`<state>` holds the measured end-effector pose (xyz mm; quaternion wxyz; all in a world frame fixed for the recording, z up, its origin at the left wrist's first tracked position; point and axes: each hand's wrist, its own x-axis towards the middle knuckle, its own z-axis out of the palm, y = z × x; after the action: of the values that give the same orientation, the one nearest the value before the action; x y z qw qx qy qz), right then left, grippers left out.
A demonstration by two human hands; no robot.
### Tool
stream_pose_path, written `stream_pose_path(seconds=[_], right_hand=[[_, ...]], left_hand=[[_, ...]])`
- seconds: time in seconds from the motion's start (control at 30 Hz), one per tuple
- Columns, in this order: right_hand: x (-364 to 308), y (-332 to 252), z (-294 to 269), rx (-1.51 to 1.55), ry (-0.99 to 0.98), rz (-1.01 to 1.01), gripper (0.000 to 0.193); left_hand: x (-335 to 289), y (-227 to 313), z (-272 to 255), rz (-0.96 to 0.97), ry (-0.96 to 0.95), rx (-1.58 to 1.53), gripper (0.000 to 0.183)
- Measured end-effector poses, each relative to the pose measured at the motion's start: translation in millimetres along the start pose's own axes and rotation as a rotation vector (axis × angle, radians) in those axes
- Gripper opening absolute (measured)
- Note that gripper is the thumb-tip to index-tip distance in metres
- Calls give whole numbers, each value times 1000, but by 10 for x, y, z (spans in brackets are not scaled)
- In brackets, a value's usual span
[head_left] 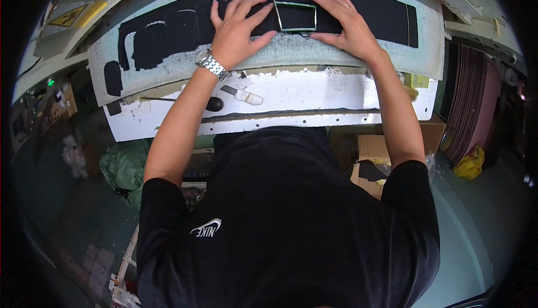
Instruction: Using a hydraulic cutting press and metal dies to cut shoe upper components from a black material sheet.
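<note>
A thin metal cutting die [298,29] with a rounded loop at its far end lies on a long strip of black sheet material [384,23]. My left hand [238,35] rests with spread fingers on the black sheet, its index finger and thumb tips close beside the die's left edge. On the other side, my right hand [350,31] also has its fingers apart, with fingertips at the die's right edge. Whether the fingertips touch the metal is hard to tell. Left of my left hand, several cut outlines and loose black pieces [150,45] show in the sheet.
The sheet lies on a worn pale-blue cutting board [185,64]. On the white ledge [336,98] nearer me are a blade with a white-wrapped handle [246,96], a round black-ended tool [214,104] and a brush [412,92]. A green bag [120,165] sits below left.
</note>
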<state>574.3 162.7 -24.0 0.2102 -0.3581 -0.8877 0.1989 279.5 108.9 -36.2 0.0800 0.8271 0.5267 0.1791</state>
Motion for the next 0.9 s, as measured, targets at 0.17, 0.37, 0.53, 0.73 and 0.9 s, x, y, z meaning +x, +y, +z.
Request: stream_pose_path(seconds=[0.17,0.37,0.53,0.73,0.9], right_hand=[[-55,50,-4,-8,11,-8,81],[27,-103,-216,51,-72,47,82],[61,-156,-262,140,-159,122,85],[22,-129,-243,103,-150,98,84],[29,-137,-254,83,-151,106,81]], left_hand=[[-7,6,72,25,42,-23,57],[-17,-16,88,27,38,-2,56],[-16,-45,66,27,34,17,55],[-7,-10,110,28,37,13,55],[-1,25,74,5,14,24,55]])
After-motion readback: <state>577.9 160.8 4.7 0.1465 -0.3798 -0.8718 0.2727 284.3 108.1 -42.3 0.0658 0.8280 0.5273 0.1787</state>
